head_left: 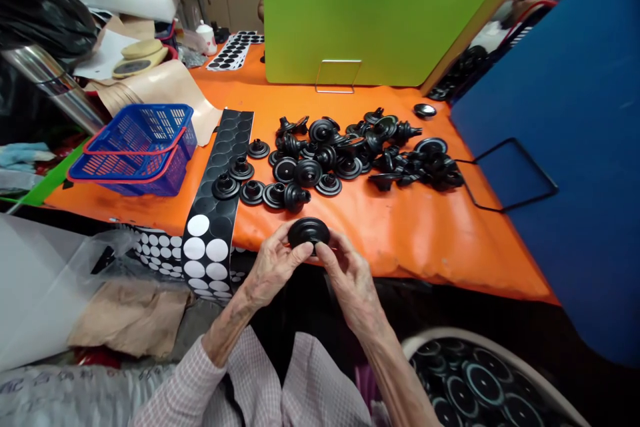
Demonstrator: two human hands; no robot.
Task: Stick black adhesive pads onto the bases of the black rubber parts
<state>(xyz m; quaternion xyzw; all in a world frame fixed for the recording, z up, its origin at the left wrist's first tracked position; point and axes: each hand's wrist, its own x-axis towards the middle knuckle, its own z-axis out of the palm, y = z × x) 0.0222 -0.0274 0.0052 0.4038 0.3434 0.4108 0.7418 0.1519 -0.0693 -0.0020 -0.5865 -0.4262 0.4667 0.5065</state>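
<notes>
A round black stepped part [309, 230] is held between both hands just over the front edge of the orange table [400, 240]. My left hand [276, 263] grips its left side, thumb at the lower rim. On the right side my right hand [347, 270] grips it the same way, the two thumbs nearly meeting. Beyond them lies a pile of similar black parts [309, 173]. A black strip of round stickers [213, 197] runs over the table edge to the left, with white circles on its lower stretch. Several black parts stand on or beside this strip.
Blue baskets with red handles [135, 147] sit at the left, near a metal flask [55, 83]. A green panel [350, 13] stands at the back and a blue panel [555, 147] at the right. A tub of black discs [470, 380] is at the lower right.
</notes>
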